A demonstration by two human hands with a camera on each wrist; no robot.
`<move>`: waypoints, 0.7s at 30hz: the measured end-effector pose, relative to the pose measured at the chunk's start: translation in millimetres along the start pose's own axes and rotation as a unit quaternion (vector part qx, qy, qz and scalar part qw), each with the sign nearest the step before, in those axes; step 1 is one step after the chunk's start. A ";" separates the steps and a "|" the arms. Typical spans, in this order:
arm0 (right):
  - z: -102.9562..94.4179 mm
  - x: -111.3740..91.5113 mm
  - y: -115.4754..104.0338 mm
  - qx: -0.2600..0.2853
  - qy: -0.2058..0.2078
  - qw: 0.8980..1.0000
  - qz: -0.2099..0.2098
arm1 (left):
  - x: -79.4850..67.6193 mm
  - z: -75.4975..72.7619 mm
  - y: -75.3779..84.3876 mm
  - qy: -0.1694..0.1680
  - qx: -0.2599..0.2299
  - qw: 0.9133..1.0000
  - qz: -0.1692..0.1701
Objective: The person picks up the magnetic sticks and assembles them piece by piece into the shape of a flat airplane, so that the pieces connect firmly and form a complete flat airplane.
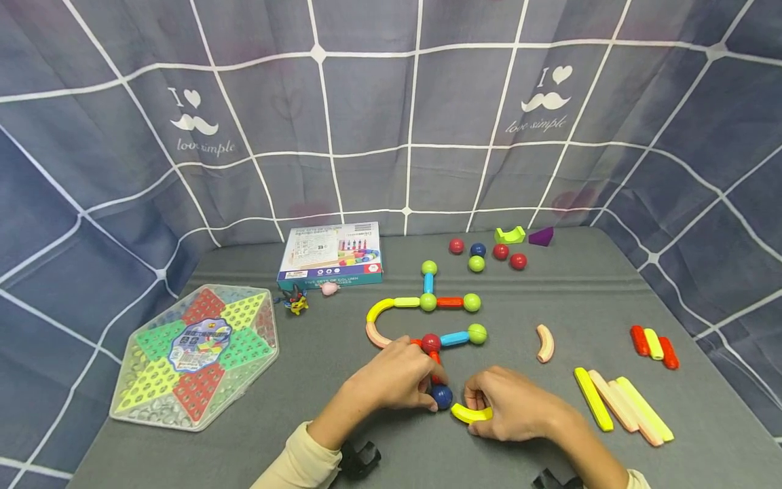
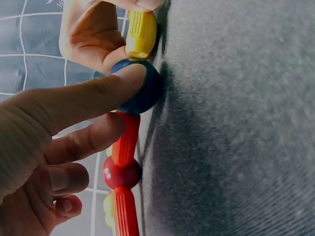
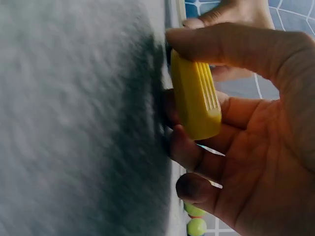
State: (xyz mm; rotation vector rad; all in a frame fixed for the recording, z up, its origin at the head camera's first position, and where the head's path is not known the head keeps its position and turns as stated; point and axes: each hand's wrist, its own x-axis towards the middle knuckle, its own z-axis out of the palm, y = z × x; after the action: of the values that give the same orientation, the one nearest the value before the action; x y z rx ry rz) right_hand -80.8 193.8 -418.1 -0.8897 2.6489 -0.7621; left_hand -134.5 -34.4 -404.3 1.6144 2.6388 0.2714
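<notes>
As right hand [image 1: 512, 406] pinches yellow arc [image 1: 470, 413], edge beside blue ball [image 1: 442, 398]

Cannot see all of the red stick [image 1: 434, 356] in the head view, partly covered by the left grip [image 1: 400, 375], nor the lower end of the peach arc [image 1: 377, 337]. Lose one end of the yellow arc [image 1: 469, 413] inside the right grip [image 1: 513, 405], and the other behind the thumb [image 3: 221, 44] in the right wrist view. Glimpse only part of the blue ball [image 2: 147, 93] and slivers of green balls [image 2: 108, 210] in the left wrist view. Cannot read the small print on the box [image 1: 330, 255]. Lose both sleeves [image 1: 299, 465] at the head view's lower edge.
</notes>
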 end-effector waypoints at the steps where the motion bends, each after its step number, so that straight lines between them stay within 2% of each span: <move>1: 0.9 0.9 -0.1 0.003 0.000 1.000 -0.002 | 0.1 0.7 0.0 0.002 -0.003 1.000 -0.001; 8: 6.7 2.7 0.0 0.024 0.012 0.999 -0.041 | 0.3 2.5 0.6 0.010 -0.011 1.000 -0.002; 10: 7.4 2.5 0.5 0.041 0.017 0.997 -0.061 | 0.7 2.4 2.1 0.011 -0.012 1.000 0.003; 13: 0.2 0.0 4.6 0.079 0.024 0.994 -0.066 | 1.2 2.7 4.6 0.011 -0.011 1.000 0.014; 16: -19.5 -9.5 17.6 0.064 0.067 0.996 -0.016 | 1.5 2.6 6.6 0.005 -0.009 1.000 0.019; 18: -37.0 -21.4 30.3 0.027 0.100 0.993 0.053 | 1.5 2.3 7.6 0.000 -0.010 1.000 0.016; 21: -60.6 -44.8 50.1 -0.047 0.123 0.975 0.181 | 1.6 2.9 8.4 -0.004 -0.010 1.000 0.013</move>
State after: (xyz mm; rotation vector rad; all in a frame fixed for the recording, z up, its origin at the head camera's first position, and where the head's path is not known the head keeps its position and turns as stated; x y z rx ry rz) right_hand -93.2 279.7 -392.2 -0.3261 2.9632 -0.6955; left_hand -127.5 -28.9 -405.7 1.6403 2.6023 0.2904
